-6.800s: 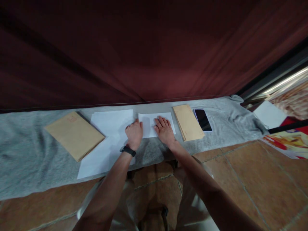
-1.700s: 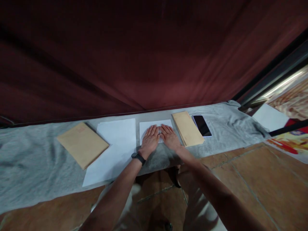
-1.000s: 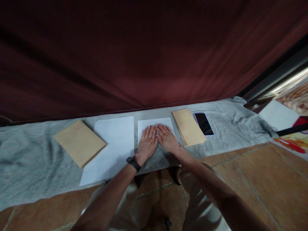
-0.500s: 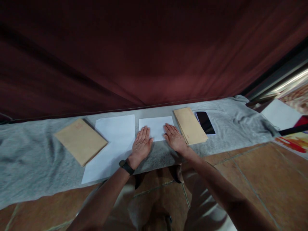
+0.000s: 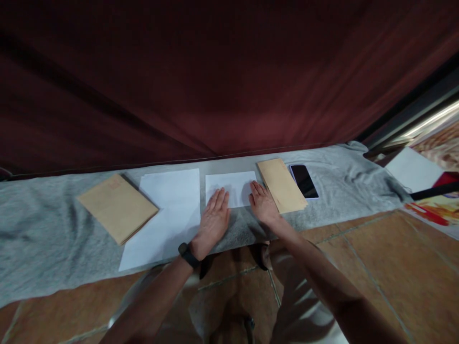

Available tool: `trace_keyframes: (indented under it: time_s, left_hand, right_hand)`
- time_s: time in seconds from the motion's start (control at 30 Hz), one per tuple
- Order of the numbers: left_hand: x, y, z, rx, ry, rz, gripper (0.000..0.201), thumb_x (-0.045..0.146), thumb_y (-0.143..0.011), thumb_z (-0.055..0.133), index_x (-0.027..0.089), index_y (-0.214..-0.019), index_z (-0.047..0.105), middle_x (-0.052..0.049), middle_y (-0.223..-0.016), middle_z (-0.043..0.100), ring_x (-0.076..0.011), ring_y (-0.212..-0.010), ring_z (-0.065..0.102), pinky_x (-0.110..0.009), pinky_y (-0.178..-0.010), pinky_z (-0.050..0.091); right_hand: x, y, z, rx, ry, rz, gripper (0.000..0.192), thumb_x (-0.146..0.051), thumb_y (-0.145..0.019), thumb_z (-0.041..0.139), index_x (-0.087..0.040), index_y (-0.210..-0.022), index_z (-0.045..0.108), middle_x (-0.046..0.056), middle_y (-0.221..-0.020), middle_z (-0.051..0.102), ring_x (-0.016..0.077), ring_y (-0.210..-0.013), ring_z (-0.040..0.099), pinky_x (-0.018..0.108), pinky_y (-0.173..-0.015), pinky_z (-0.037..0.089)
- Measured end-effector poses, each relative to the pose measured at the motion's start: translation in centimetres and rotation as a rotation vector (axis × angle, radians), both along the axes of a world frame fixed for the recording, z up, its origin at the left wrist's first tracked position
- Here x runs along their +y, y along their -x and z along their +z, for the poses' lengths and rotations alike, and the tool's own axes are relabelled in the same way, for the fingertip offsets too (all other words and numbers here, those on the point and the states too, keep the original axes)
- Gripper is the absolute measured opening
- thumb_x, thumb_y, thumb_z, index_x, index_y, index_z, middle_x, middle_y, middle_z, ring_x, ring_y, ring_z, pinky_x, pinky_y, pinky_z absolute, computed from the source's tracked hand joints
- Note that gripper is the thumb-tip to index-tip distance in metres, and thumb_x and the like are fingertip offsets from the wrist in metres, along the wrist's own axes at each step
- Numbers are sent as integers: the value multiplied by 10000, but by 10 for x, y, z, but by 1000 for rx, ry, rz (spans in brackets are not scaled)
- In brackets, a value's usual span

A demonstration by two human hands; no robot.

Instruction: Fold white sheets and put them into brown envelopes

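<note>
A small white sheet of paper [image 5: 233,184], perhaps folded, lies crosswise on the grey cloth in front of me. My left hand [image 5: 215,217] rests flat on its lower left part, fingers stretched out and pointing away from me. On the right end, my right hand [image 5: 263,203] lies with its fingers extended over the paper's edge. Close beyond the right hand is a stack of brown envelopes [image 5: 282,186]. Larger white sheets [image 5: 172,205] lie to the left of my left hand, and another stack of brown envelopes [image 5: 118,208] overlaps their left side.
A smartphone [image 5: 304,181] with a dark screen lies right of the right-hand envelopes. Grey cloth [image 5: 43,229] covers the long narrow surface. Behind it hangs a dark red curtain [image 5: 229,95]. Printed sheets [image 5: 433,212] and a white panel [image 5: 414,167] are at the far right.
My left hand has slid slightly right on the small paper, its thumb now closer in. The right hand has shifted a little toward the paper's right edge.
</note>
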State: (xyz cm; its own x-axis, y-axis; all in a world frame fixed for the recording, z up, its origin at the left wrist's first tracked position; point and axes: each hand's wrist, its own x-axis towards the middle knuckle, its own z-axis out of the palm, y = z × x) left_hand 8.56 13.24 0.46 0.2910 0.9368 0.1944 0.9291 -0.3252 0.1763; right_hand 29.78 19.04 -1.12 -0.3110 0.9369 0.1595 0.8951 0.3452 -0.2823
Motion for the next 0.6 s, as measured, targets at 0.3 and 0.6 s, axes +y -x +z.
trace_keyframes:
  time_s: [0.3, 0.6]
  left_hand:
    - [0, -17, -5, 110, 74, -141, 529, 324, -1031, 399, 90, -1503, 451, -172, -1583, 444, -284, -1514, 343, -518, -1246, 282]
    - [9, -12, 12, 207, 113, -231, 494, 48, -945, 365, 63, -1406, 542, -205, -1508, 528, -263, -1420, 492, -429, -1187, 390]
  right_hand:
    - [12, 24, 12, -6, 17, 157, 514, -344, -1061, 370, -151, -1529, 457, 109, -1638, 362, 259, -1518, 334, 450, -1243, 286]
    - [50, 31, 4, -12, 33, 146, 459, -270, -1043, 413, -140, -1467, 529, 126, -1583, 456, 241, -1461, 420, 422, -1217, 324]
